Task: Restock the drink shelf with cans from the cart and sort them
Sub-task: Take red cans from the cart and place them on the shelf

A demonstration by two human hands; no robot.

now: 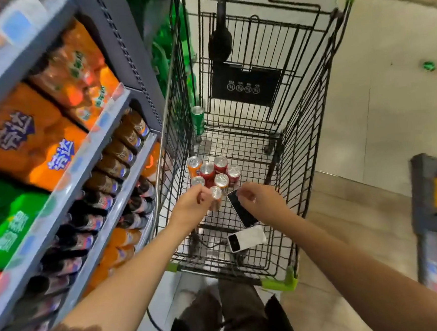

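While the left hand [192, 204] pinches 1 orange can [215, 197], the right hand [257, 198] hovers beside it.

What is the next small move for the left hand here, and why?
Probably lift the orange can straight up out of the cart: the left hand already pinches it near its top, apart from the can cluster, and the shelf is alongside.

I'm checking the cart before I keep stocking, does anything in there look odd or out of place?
Yes. A dark phone and a white power bank lie on the cart floor beside the cluster of cans, and neither is stock. One green can stands alone, apart from the rest.
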